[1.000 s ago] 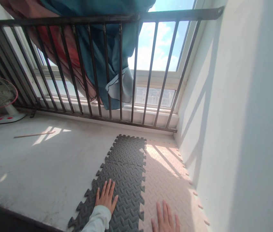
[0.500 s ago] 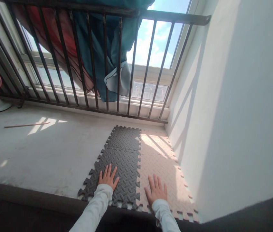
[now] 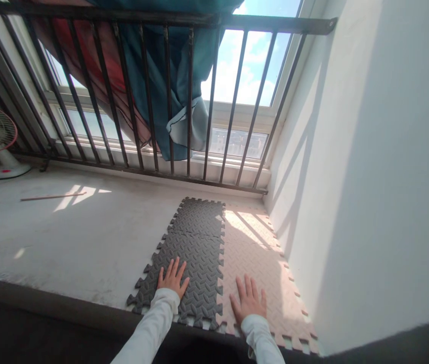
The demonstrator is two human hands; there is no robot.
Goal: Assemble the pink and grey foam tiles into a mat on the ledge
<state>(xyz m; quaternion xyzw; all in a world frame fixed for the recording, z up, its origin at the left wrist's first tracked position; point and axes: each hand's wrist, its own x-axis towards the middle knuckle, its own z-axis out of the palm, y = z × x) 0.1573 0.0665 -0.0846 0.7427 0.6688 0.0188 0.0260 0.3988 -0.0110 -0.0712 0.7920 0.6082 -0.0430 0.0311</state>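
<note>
My left hand (image 3: 173, 279) lies flat with fingers spread on the near dark grey foam mat tile (image 3: 199, 270). A second dark grey tile (image 3: 199, 215) adjoins it on the window side, a seam showing between them. On the right, my right hand (image 3: 250, 299) rests open on the pale pink foam mat (image 3: 262, 258), which sits along the white wall. The dark and pink mats meet at their toothed edges, side by side. Neither hand holds anything.
A dark metal railing (image 3: 229, 184) runs along the window, with a teal and red curtain (image 3: 154, 96) behind it. A fan (image 3: 5, 169) stands at the left. A thin stick (image 3: 53, 196) lies on the pale ledge (image 3: 85, 247), whose front edge drops to a dark area.
The view has shifted slightly left, so more of the fan shows. Both hands stay in the same places on the mats.
</note>
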